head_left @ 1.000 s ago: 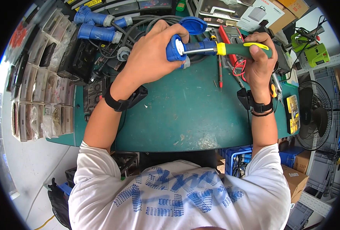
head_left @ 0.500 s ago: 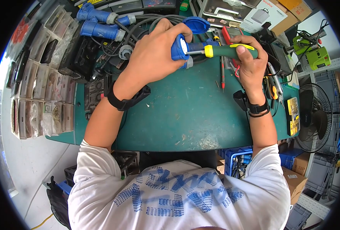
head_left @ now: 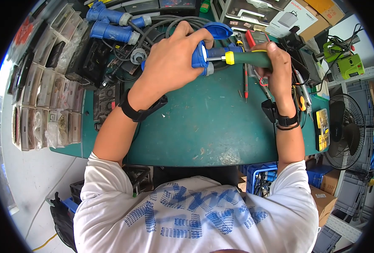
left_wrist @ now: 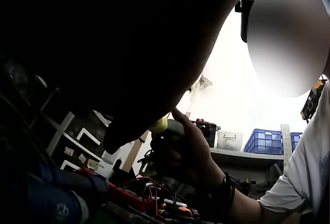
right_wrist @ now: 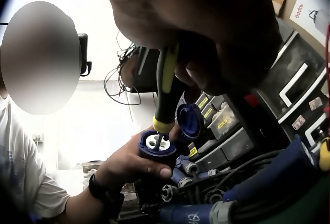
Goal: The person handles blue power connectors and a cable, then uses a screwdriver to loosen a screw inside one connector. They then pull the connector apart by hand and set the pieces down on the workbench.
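My left hand [head_left: 172,61] grips a blue industrial socket connector [head_left: 198,58], its round face turned to the right. The connector's hinged blue lid [head_left: 218,30] stands flipped back. In the right wrist view, the white socket face [right_wrist: 152,141] shows dark contact holes. With my right hand [head_left: 280,65] I hold a screwdriver [head_left: 250,60] by its green and yellow handle. The metal shaft runs level from the handle into the socket face, only a short length of it showing. The tip is hidden inside. My right thumb lies along the top of the handle's end.
Blue plugs [head_left: 113,32] and coiled grey cable lie behind the left hand. A red multimeter [head_left: 256,38] and its red probe [head_left: 246,84] are on the green table [head_left: 187,126]. Pliers and a yellow bit case [head_left: 322,128] sit at the right, near a fan [head_left: 343,126].
My right hand and the screwdriver have moved left toward the connector, and less of the shaft shows. The right thumb has shifted to the handle's end, and the handle appears turned.
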### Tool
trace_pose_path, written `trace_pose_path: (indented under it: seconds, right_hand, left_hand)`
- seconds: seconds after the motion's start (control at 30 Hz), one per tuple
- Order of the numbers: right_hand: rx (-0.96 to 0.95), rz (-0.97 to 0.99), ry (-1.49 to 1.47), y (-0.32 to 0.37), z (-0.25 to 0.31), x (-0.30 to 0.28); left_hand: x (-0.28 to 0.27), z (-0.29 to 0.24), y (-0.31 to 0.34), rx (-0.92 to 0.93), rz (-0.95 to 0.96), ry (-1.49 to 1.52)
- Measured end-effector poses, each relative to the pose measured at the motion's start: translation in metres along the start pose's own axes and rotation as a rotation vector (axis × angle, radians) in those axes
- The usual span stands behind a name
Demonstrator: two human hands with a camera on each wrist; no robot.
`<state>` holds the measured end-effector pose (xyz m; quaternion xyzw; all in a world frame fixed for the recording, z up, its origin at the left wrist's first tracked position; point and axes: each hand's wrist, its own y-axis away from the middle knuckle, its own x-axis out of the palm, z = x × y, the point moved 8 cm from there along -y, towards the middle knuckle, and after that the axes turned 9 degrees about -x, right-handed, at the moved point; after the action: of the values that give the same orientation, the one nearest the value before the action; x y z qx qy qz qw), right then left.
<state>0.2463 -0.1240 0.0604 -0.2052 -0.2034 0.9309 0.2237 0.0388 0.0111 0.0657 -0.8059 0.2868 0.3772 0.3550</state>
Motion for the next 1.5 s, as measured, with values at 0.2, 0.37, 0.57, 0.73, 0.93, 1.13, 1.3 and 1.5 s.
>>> trace_pose_path:
  seconds: [0.2,0.37,0.57,0.73,0.93,1.13,1.3,1.5]
  right_hand:
    - [0.174,0.179,0.005,-0.001,-0.02,-0.003]
    - [0.025,0.193,-0.066,-0.004,-0.005,0.006]
    - [-0.176,0.238,0.079,-0.007,0.011,0.006]
    - [-0.165,0.309,0.076,-0.005,0.008,0.009]
    - [-0.201,0.258,0.079,-0.007,0.007,0.011]
    - [0.059,0.171,-0.019,-0.002,-0.01,0.01]
    - [0.183,0.168,-0.075,0.002,-0.026,0.013]
    - [0.534,0.281,-0.11,0.009,-0.037,0.007]
  left_hand:
    - [0.0,0.001,-0.001,-0.011,0.01,-0.021]
    - [0.002,0.002,-0.001,-0.006,0.014,-0.016]
    - [0.003,0.005,-0.001,-0.002,0.012,-0.003]
    - [0.0,0.005,-0.001,0.0,-0.002,0.009]
    - [-0.003,0.005,-0.002,-0.028,0.001,0.004]
    - [-0.01,0.002,-0.001,0.019,-0.069,0.014]
    - [-0.005,-0.002,0.0,0.039,-0.071,-0.077]
    - [0.005,-0.012,0.004,0.101,-0.102,-0.249]
